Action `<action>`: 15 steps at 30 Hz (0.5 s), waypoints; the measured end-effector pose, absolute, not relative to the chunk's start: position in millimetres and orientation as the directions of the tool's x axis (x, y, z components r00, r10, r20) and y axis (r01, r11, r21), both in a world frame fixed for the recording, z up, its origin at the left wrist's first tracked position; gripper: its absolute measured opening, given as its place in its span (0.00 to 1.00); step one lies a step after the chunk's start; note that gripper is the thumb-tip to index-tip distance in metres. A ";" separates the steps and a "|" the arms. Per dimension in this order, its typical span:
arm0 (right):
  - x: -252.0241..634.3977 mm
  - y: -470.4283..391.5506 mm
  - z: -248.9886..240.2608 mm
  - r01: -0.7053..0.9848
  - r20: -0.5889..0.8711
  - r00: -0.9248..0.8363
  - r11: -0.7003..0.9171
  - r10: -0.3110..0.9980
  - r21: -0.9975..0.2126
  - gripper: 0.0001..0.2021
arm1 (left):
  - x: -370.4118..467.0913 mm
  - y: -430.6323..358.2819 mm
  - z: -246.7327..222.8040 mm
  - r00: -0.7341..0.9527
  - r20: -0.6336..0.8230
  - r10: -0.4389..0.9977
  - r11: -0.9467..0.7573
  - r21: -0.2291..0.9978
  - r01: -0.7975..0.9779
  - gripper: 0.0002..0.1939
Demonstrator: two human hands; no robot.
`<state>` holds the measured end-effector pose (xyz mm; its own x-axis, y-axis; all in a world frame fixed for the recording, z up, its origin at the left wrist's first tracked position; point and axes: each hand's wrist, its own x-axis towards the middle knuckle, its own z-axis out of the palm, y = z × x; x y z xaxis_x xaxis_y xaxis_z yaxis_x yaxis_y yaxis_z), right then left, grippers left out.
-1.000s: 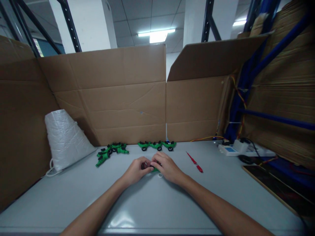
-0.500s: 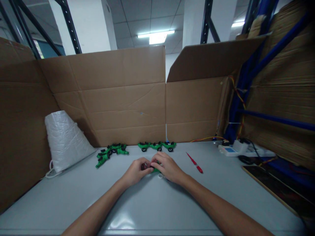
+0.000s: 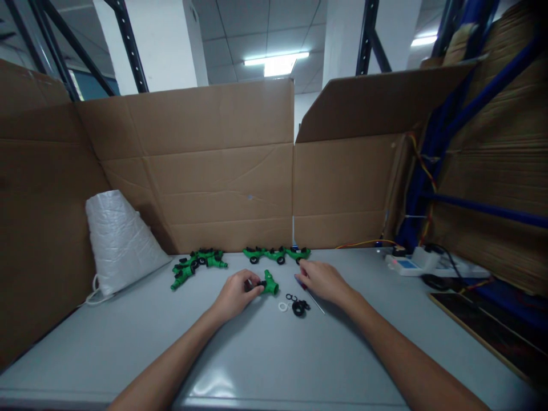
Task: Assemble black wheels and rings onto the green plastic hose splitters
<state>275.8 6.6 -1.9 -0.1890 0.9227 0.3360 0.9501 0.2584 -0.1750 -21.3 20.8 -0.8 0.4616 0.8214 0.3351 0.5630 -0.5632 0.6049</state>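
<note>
Between the thumb and fingers of my left hand (image 3: pixel 237 292) is a green plastic pipe fitting (image 3: pixel 269 283), its branch pointing up and a dark part showing by the fingertips. My right hand (image 3: pixel 323 281) has its fingers pinched round a slim tool with a metal shaft (image 3: pixel 317 303) that slants down to the right; most of its handle is covered. On the table between the hands lie small black rings (image 3: pixel 291 297), a white ring (image 3: pixel 283 307) and a round black part (image 3: pixel 298 309).
Several green fittings with black parts (image 3: pixel 197 261) lie at the back left, and a row of green fittings (image 3: pixel 268 254) lies against the cardboard wall (image 3: pixel 214 194). A white wrapped bundle (image 3: pixel 122 245) leans at left. A power strip (image 3: pixel 406 264) with cables lies right.
My right hand has left the fitting and moved right to the slim tool. The small rings and black part now show on the table. The red tool at right is no longer visible there.
</note>
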 end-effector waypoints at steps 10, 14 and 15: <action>265.6 -0.2 -2.0 0.986 0.139 -0.134 0.146 0.981 -0.079 0.17 | -21.6 17.9 1.1 0.482 0.360 0.799 -0.595 0.594 0.542 0.12; 264.0 1.9 4.3 0.987 0.305 -0.070 0.110 0.950 -0.117 0.15 | -20.9 18.0 0.3 0.488 0.365 0.793 -0.599 0.618 0.510 0.12; 263.3 2.5 5.9 0.983 0.363 -0.044 0.105 0.931 -0.151 0.14 | -20.4 18.3 -0.4 0.489 0.363 0.793 -0.596 0.625 0.504 0.13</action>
